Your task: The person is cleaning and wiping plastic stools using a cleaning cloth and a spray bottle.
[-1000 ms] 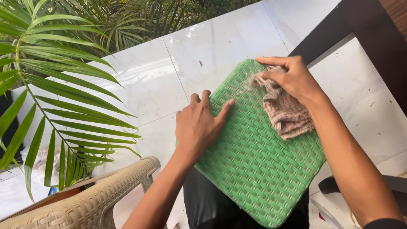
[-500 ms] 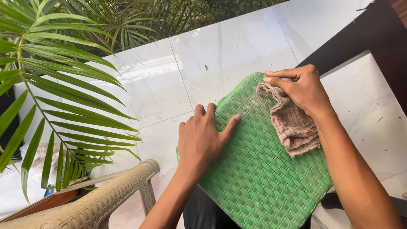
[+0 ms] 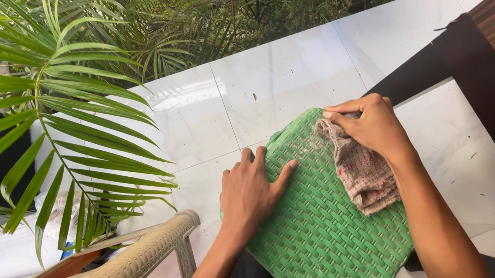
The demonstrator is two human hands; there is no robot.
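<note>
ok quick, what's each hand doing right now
Left hand: open, flat on the edge of the green woven seat.
Right hand: closed on a rag, pressed to the seat.

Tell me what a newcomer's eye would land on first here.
The bright green woven plastic seat at lower centre stands out first, with the left hand flat on its near edge. The right hand presses a crumpled brownish checked cloth against its top corner. Glossy green palm fronds fill the left side.
</note>
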